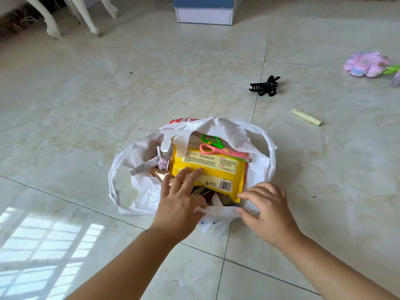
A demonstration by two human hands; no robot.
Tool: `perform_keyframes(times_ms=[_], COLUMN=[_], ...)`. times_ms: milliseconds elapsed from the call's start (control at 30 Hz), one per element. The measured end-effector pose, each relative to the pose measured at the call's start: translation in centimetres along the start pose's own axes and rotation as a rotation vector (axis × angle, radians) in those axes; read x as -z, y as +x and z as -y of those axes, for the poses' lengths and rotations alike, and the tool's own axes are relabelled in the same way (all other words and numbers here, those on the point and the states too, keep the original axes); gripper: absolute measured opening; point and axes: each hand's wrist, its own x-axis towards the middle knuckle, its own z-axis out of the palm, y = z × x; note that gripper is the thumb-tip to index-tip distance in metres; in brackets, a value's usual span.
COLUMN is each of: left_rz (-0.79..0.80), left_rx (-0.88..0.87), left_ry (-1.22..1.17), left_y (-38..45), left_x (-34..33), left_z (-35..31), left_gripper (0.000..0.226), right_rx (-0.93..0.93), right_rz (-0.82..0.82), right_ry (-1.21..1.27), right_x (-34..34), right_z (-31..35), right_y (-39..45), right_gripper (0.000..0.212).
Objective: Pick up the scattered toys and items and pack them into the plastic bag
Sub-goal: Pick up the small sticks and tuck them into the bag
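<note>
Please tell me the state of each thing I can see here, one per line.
plastic bag: open, lying on floor
yellow packet: inside bag, on top
pink scissors: closed, on packet
green scissors: in bag
black hair claw: on floor, unpacked
yellow strip: on floor, unpacked
left hand: fingers on packet
right hand: holds bag rim

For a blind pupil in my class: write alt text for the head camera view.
Two hands work at the near edge of a white plastic bag on a tiled floor: the left hand rests on a yellow packet inside, the right hand pinches the rim. A black hair claw lies beyond.
</note>
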Motion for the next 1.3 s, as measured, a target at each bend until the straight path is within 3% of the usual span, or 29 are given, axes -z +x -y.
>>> perform_keyframes(times_ms=[67, 167, 367, 533, 700, 800, 933, 1033, 1300], left_rz=[-0.052, -0.14, -0.231, -0.387, -0.526, -0.456, -0.244, -0.131, 0.008], left_rx=[0.014, -0.013, 0.009, 0.082, -0.008, -0.071, -0.173, -0.128, -0.064], left_ry=[-0.047, -0.144, -0.253, -0.365, -0.419, -0.403, -0.273, -0.3, -0.355], left_y=[0.1, 0.0, -0.6, 0.3, 1.5, 1.6, 0.1, -0.8, 0.5], left_x=[0.3, 1.2, 3.2, 6.3, 9.2, 9.0, 6.6, 5.1, 5.5], left_z=[-0.2, -0.2, -0.1, -1.3, -3.4, -4.1, -4.5, -4.5, -5.1], left_gripper=[0.013, 0.017, 0.017, 0.015, 0.012, 0.009, 0.008, 0.013, 0.03], right_rx=[0.05, 0.114, 0.029, 0.128, 0.181, 0.155, 0.092, 0.07, 0.021], right_rz=[0.042, 0.048, 0.141, -0.084, -0.344, -0.366, -0.132, -0.018, 0.063], right_ry=[-0.107, -0.195, 0.143, 0.182, 0.156, 0.149, 0.104, 0.076, 0.027], right_x=[0.1, 0.2, 1.8, 5.1, 8.8, 9.5, 8.8, 7.9, 8.2], right_z=[-0.7, -1.8, -1.5, 0.6, 2.0, 1.1, -1.1, -2.1, -3.1], right_y=[-0.4, -0.2, 1.1, 4.0, 5.9, 5.0, 2.3, 1.0, 0.1], right_gripper=[0.029, 0.017, 0.027, 0.024, 0.009, 0.009, 0.008, 0.007, 0.011])
